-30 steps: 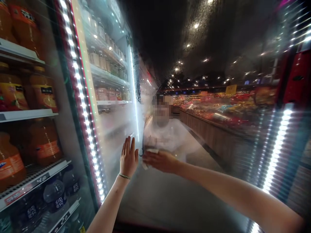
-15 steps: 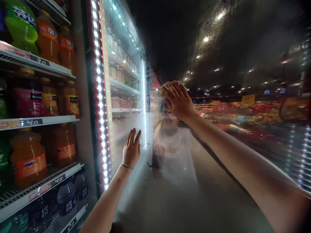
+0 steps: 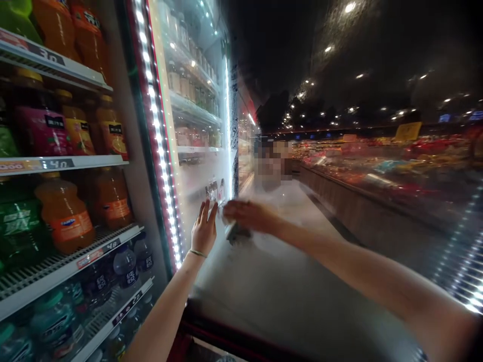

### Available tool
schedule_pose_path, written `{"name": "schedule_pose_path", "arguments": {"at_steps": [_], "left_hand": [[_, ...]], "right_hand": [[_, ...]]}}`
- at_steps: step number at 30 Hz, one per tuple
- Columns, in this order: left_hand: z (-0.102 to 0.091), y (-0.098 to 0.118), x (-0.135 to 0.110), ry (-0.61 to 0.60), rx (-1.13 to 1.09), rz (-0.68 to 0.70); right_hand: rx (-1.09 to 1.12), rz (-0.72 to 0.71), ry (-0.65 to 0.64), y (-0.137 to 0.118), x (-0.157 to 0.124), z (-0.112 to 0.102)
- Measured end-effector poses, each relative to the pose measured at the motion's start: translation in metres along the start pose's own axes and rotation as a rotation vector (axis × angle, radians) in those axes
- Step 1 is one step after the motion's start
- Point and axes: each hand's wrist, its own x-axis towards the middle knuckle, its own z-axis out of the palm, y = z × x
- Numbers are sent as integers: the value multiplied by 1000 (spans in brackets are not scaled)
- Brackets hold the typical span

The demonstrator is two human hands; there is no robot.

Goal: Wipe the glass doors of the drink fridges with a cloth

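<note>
A fogged glass door (image 3: 302, 281) stands open before me, partly misted, with a display and lights showing in or through it. My left hand (image 3: 204, 234), with a thin band at the wrist, is raised at the pane's left part, fingers stretched out and holding nothing. I cannot tell whether it touches the glass. My right hand (image 3: 247, 216) is smeared by motion, just right of the left fingertips, its arm stretched across the pane. The pale cloth it pressed to the glass a moment ago is hard to make out now under the blurred fingers.
On my left, a drinks cooler holds several shelves of bottles, among them an orange soda bottle (image 3: 68, 216) and a blue-labelled bottle (image 3: 126, 264). Price strips (image 3: 56, 164) edge the shelves. A bright LED strip (image 3: 154, 105) runs up beside the door.
My right hand has swept down and left across the glass, from the upper middle to near my left hand. My left hand stays almost in place. The view has shifted slightly downward.
</note>
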Motion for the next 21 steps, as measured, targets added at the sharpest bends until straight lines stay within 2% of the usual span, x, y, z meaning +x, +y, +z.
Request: {"name": "schedule_pose_path", "arguments": {"at_steps": [2,4,6,7,8,10,13,14,16,18,19,21], "left_hand": [[-8,-9,45,32,-11,17],[-17,-16,85,39,-29,46],[-22,-19,107,60,-47,57],[-23,-19,110,74,-55,53],[-21,-19,106,90,-61,43],[-14,-19,84,114,-62,8],[-2,-23,29,119,-40,-45],[0,-26,11,109,-36,-59],[1,-31,-19,57,-30,-80],[-2,-35,-38,12,-28,-95],[-4,-36,-44,2,-29,-105],[-6,-36,-50,-5,-38,-132]], "right_hand": [[-83,89,125,61,34,-52],[-133,195,259,111,64,-100],[-159,273,361,135,83,-127],[-167,298,397,136,88,-130],[-172,310,419,129,90,-123],[-171,279,412,94,85,-88],[-117,93,296,11,58,0],[-82,59,296,-17,47,28],[-20,-63,284,-61,26,70],[10,-175,277,-73,20,82],[5,-208,265,-65,24,75],[-48,-197,237,-23,48,39]]}}
